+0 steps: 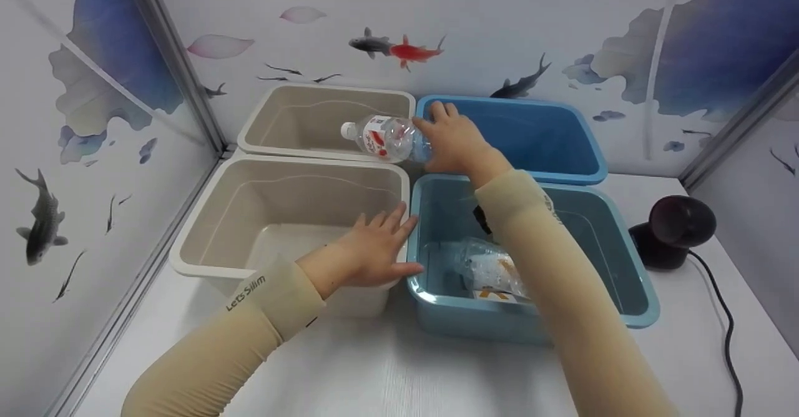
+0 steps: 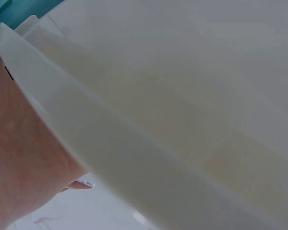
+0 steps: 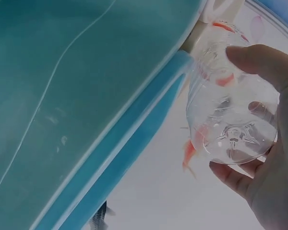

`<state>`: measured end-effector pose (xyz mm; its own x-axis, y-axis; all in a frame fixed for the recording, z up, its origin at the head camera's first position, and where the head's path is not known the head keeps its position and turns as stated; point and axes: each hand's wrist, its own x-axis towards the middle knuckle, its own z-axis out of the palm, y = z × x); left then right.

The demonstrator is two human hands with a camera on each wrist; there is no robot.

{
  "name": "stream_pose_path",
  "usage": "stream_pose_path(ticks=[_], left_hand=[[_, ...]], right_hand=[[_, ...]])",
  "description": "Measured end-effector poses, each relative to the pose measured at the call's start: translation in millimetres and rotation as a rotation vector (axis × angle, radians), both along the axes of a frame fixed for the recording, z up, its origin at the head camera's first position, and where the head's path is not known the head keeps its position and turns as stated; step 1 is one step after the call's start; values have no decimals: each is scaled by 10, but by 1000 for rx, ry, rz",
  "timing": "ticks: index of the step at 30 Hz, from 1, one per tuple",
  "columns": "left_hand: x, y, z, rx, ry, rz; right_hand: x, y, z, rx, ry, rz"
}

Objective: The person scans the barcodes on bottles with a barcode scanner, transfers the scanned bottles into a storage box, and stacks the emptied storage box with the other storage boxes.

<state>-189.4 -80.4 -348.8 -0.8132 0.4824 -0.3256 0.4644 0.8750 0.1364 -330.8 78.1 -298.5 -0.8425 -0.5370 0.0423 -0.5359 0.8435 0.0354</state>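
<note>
My right hand (image 1: 455, 139) grips a clear plastic bottle (image 1: 387, 138) by its base end. The bottle lies nearly level above where the bins meet, its white cap pointing left and a red-and-white label round it. In the right wrist view the fingers and thumb curl round the see-through bottle (image 3: 230, 115), base toward the camera. My left hand (image 1: 374, 248), fingers spread and holding nothing, is over the right rim of the front beige bin (image 1: 293, 186). In the left wrist view a pale bin wall (image 2: 158, 143) hides most of that hand.
Behind stand another beige bin (image 1: 324, 91) and a blue bin (image 1: 530, 136). The front right teal bin (image 1: 474, 322) holds a crumpled clear bottle (image 1: 487, 266) and a black item (image 1: 482, 220), partly hidden by my right arm. A black round-headed device (image 1: 680, 223) with a cable stands at right.
</note>
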Motion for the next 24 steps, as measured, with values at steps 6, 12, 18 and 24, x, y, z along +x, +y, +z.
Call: stream_pose_path(ticks=[6,12,18,24], left_hand=[[13,-6,5,5,4,-3],[3,-2,9,2,-1,3],[-6,-1,10,-2,-5,0],[-5,-9,7,-6,-12,-1]], right_hand=[[2,-25,-1,1,17,-3],[-38,-77,-25,-64,21,10],[-104,-153,-113,-146,26,21],[-124,-297,-124,-94,46,-12]])
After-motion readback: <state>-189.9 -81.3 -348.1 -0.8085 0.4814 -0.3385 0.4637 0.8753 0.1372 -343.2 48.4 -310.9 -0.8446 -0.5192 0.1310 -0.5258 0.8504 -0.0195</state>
